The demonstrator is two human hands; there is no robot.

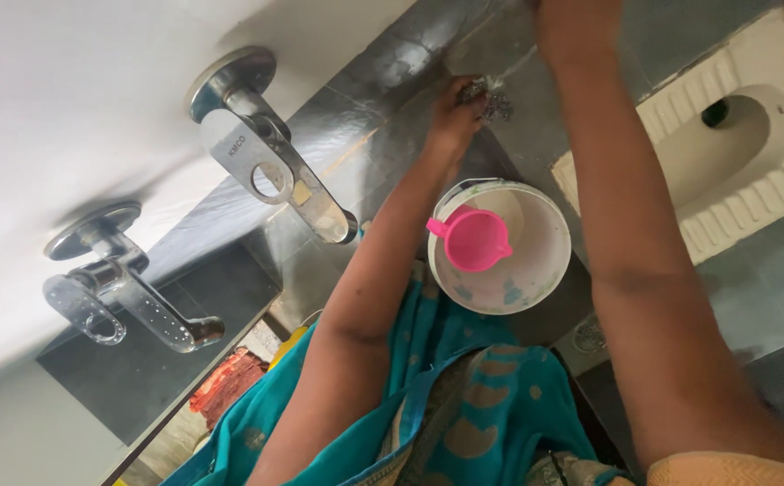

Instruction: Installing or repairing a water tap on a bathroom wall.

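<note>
- Down on the dark grey tiled floor (pixel 536 117), the left hand (pixel 453 112) is closing its fingers tight around a silvery steel wire scrubbing pad (pixel 493 101).
- The scrubbing pad is pressing against the floor, just past the top rim of the bucket.
- The right hand (pixel 572 22) is reaching up to the top edge of the view, near the scrubbing pad but apart from the left hand.
- Its fingers are cut off by the edge, so I cannot tell if they are spread or curled, or if they are holding anything.
- A round white plastic bucket (pixel 545 261) is sitting on the floor between the two arms.
- A small pink plastic mug with a handle (pixel 473 238) is lying inside the bucket, leaning against its left wall.
- The bucket may be holding some water, but the view is too pale to be sure.
- A white squat toilet pan with ridged foot rests (pixel 752 171) is sitting in the floor on the right, well apart from the hands.
- Two shiny metal taps with long levers (pixel 266 144) are sticking out of the white wall (pixel 68 108) on the left.
- A teal cloth with tan round shapes (pixel 482 405) is hanging below the bucket, close to the camera.
- A small round metal floor drain (pixel 588 335) is showing just beside the bucket.
</note>
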